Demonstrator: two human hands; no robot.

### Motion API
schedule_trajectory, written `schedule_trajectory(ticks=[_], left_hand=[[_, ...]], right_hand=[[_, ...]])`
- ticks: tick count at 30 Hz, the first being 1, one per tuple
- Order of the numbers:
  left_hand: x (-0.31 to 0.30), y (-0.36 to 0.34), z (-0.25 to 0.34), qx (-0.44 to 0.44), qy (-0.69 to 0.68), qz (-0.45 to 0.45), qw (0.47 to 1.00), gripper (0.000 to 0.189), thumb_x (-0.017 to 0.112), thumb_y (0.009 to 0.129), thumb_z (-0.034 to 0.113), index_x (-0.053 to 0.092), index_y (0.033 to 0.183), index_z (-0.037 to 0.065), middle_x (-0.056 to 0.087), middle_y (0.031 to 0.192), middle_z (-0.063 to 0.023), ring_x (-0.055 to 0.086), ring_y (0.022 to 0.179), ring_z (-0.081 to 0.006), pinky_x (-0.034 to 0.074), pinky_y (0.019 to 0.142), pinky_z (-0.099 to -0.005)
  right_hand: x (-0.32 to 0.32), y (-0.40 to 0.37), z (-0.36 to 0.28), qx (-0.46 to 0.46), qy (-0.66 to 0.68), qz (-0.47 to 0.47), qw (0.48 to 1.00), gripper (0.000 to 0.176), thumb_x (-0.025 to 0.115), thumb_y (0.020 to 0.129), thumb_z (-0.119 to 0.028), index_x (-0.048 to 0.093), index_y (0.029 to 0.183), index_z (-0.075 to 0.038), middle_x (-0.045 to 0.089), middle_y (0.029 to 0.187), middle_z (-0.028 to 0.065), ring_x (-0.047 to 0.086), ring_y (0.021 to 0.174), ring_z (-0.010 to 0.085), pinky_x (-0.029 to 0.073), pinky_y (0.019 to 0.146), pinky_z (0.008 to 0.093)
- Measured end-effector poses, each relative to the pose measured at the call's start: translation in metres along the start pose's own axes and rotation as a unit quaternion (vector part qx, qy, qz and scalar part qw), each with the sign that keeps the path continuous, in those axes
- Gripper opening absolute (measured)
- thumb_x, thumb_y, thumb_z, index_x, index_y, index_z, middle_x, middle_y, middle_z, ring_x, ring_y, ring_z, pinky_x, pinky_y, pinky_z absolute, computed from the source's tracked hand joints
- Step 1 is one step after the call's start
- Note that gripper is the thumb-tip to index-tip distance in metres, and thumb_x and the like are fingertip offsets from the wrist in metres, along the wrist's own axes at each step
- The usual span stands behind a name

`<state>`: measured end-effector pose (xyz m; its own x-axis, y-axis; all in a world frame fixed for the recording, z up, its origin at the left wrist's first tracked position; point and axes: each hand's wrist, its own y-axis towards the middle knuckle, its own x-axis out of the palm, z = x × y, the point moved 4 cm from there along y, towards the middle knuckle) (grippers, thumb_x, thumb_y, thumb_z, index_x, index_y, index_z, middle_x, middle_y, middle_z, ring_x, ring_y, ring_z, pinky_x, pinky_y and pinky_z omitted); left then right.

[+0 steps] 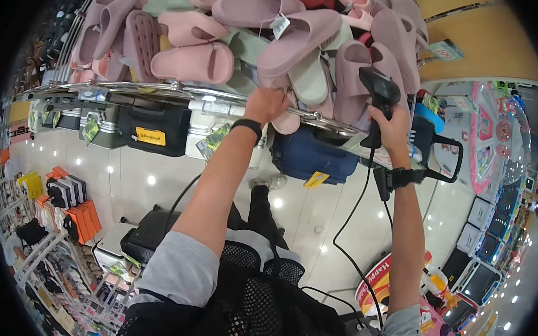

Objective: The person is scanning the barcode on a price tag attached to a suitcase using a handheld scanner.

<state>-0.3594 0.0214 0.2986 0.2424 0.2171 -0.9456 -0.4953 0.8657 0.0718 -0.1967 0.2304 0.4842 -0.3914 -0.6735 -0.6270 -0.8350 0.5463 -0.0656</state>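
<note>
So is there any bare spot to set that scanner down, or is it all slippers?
Slippers are heaped right up to the metal rim, where the left hand sits: no room there. The only bare room is on the floor: the tiles below the navy bag, and the strip between the black case and the orange boxes.

Left hand (265,104) grips a pink slipper (286,119) at the metal bin rail (155,89). Right hand (393,128) holds black barcode scanner (379,92), cable hanging, aimed at piled pink slippers (298,35). Suitcases (154,131) below.
</note>
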Motion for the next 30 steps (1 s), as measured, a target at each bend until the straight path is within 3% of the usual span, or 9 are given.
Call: schedule_trajectory(ticks=[5,8,14,16,18,20,22,25,30], left_hand=[[-0.05,-0.038,0.01,0.055,-0.025,0.035,0.998,0.021,0.054,0.084,0.024,0.059,0.091,0.004,0.06,0.089,-0.0153,0.058,0.092,-0.0309,0.046,0.081,-0.0428],[-0.115,-0.058,0.0,0.12,0.025,0.054,0.991,0.027,0.057,0.081,0.022,0.053,0.099,0.003,0.055,0.095,-0.015,0.053,0.097,-0.0308,0.042,0.087,-0.0426],[-0.208,-0.091,-0.075,0.024,0.126,0.091,0.988,0.034,0.06,0.077,0.019,0.051,0.104,0.002,0.053,0.106,-0.0175,0.049,0.111,-0.0343,0.036,0.101,-0.0442],[-0.221,-0.1,-0.103,-0.003,0.196,0.166,0.966,0.033,0.057,0.081,0.024,0.051,0.105,0.002,0.054,0.107,-0.0165,0.051,0.109,-0.0318,0.037,0.099,-0.044],[-0.219,-0.114,-0.133,-0.041,0.194,0.154,0.968,0.031,0.055,0.085,0.028,0.052,0.104,0.003,0.057,0.103,-0.0149,0.054,0.104,-0.0305,0.041,0.094,-0.0444],[-0.198,-0.129,-0.165,-0.063,0.212,0.099,0.97,0.031,0.054,0.088,0.031,0.054,0.102,0.004,0.059,0.1,-0.0144,0.056,0.101,-0.0305,0.042,0.091,-0.0452],[-0.179,-0.143,-0.185,-0.086,0.226,0.041,0.97,0.031,0.053,0.09,0.033,0.056,0.101,0.005,0.06,0.096,-0.0139,0.057,0.097,-0.0304,0.044,0.088,-0.0459],[-0.162,-0.156,-0.192,-0.073,0.253,-0.042,0.964,0.035,0.051,0.093,0.039,0.062,0.098,0.005,0.062,0.094,-0.0149,0.06,0.09,-0.0314,0.046,0.082,-0.0483],[-0.16,-0.154,-0.192,-0.165,0.18,0.031,0.969,0.031,0.056,0.088,0.03,0.057,0.105,0.004,0.057,0.099,-0.014,0.056,0.093,-0.033,0.044,0.087,-0.0482]], right_hand=[[0.001,0.003,0.01,-0.033,0.015,0.016,0.999,0.026,0.072,0.077,-0.02,0.066,0.085,0.003,0.064,0.065,0.0082,0.061,0.06,0.0163,0.046,0.06,0.0309],[0.001,0.006,0.016,-0.044,0.014,0.013,0.999,0.027,0.072,0.077,-0.022,0.065,0.083,0.003,0.065,0.064,0.0084,0.062,0.059,0.0177,0.047,0.06,0.0322],[0.001,0.005,0.016,-0.049,-0.005,0.039,0.998,0.031,0.071,0.076,-0.027,0.065,0.079,0.003,0.064,0.061,0.0093,0.064,0.059,0.0204,0.048,0.06,0.0338],[0.0,0.007,0.02,-0.043,-0.02,0.039,0.998,0.031,0.072,0.076,-0.028,0.066,0.077,0.003,0.064,0.061,0.0095,0.064,0.059,0.0214,0.048,0.061,0.0345],[0.002,0.008,0.026,-0.059,-0.033,0.035,0.997,0.025,0.068,0.08,-0.022,0.064,0.083,0.002,0.061,0.062,0.0044,0.054,0.056,0.0123,0.042,0.055,0.0286],[0.0,0.008,0.023,-0.064,-0.052,0.043,0.996,0.026,0.068,0.08,-0.023,0.064,0.083,0.002,0.062,0.062,0.0045,0.055,0.056,0.0128,0.042,0.056,0.0291],[0.0,0.006,0.019,-0.043,-0.022,0.046,0.998,0.031,0.072,0.075,-0.028,0.066,0.075,0.002,0.065,0.061,0.0102,0.063,0.057,0.0239,0.048,0.06,0.036],[0.0,0.004,0.015,-0.04,-0.035,0.054,0.997,0.031,0.072,0.075,-0.027,0.066,0.075,0.002,0.064,0.06,0.0106,0.063,0.056,0.0232,0.048,0.059,0.0359],[0.002,0.007,0.028,-0.047,-0.039,0.057,0.997,0.03,0.073,0.076,-0.026,0.065,0.081,0.003,0.064,0.062,0.0108,0.063,0.058,0.0216,0.048,0.06,0.0345]])
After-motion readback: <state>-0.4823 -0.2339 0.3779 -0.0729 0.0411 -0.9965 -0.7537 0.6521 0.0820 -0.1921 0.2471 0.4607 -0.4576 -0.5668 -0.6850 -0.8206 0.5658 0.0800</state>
